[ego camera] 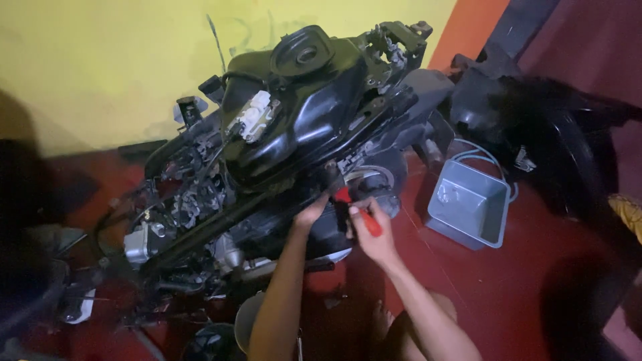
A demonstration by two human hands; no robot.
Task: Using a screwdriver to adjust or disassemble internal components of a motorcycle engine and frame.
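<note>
Red-handled tool (364, 217) sits at the lower side of the stripped scooter (287, 134), gripped in my right hand (373, 234). My left hand (311, 212) touches the frame beside it; grip unclear. Grey bin (468, 207) on red floor (508, 281), right.
</note>
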